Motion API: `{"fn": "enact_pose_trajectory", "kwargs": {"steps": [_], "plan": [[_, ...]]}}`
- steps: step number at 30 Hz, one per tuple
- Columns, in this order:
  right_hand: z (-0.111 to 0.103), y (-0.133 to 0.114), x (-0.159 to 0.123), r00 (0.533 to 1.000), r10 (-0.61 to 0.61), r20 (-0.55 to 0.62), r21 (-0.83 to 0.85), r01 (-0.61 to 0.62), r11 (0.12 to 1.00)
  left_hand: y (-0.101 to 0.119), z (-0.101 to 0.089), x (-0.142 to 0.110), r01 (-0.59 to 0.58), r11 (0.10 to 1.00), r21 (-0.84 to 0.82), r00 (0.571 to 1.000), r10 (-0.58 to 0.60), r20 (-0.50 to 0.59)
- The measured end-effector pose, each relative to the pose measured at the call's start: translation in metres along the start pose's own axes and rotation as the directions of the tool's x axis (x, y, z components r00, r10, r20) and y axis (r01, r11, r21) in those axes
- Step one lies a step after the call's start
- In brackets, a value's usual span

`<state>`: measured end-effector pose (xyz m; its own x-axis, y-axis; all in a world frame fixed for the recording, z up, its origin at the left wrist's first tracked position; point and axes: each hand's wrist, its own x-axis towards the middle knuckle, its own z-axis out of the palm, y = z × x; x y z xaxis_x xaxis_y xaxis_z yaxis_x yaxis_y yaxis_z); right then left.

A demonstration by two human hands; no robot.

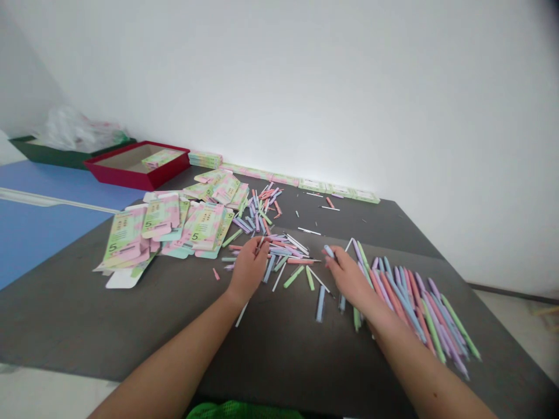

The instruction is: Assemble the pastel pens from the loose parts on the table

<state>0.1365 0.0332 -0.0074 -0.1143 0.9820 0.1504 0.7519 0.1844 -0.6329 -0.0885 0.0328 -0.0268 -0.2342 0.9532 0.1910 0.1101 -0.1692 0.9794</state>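
My left hand [250, 269] is at the left side of a loose pile of pastel pen parts [286, 247], fingers closed in a pinch. A thin sliver shows at its fingertips, too small to name. Below that wrist a white pen refill [241, 314] sticks out. Across a short gap, my right hand [347, 273] grips a short light-blue pen part [329, 251] between thumb and fingers. Green pen parts [293, 277], a blue one [320, 304] and a refill with a dark tip [321, 282] lie between the hands. Assembled-looking pens [406, 297] lie side by side under and beyond my right forearm.
Flat printed cartons [126, 235] overlap on the left of the dark table [174, 326]. More pen parts [262, 203] are heaped behind. Small boxes [257, 173] line the wall. A red box lid [117, 173] and a green tray [56, 152] with clear plastic stand far left.
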Motion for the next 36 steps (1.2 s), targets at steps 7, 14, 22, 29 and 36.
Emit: {"fn": "enact_pose_trajectory", "kwargs": {"steps": [7, 14, 22, 29, 36], "plan": [[0.005, 0.022, 0.065, 0.998, 0.058, -0.013, -0.127, -0.059, 0.99, -0.006, -0.003, 0.006, 0.093, 0.994, -0.056, 0.993, -0.097, -0.07], [0.022, 0.029, 0.09, 0.995, 0.053, 0.082, -0.104, -0.044, 0.994, -0.006, 0.0, 0.005, 0.079, 0.997, -0.004, 0.995, -0.08, -0.054], [0.001, -0.036, 0.018, 0.931, -0.361, -0.054, 0.251, 0.363, 0.897, 0.008, 0.001, -0.009, -0.076, 0.996, 0.038, 0.997, 0.077, -0.019], [-0.02, -0.064, -0.038, 0.84, -0.529, -0.119, 0.422, 0.525, 0.739, 0.022, -0.002, -0.027, -0.478, 0.86, 0.177, 0.878, 0.464, 0.114], [-0.026, -0.069, -0.046, 0.829, -0.526, -0.192, 0.538, 0.537, 0.65, 0.019, -0.001, -0.029, -0.593, 0.757, 0.273, 0.805, 0.557, 0.204]]}}
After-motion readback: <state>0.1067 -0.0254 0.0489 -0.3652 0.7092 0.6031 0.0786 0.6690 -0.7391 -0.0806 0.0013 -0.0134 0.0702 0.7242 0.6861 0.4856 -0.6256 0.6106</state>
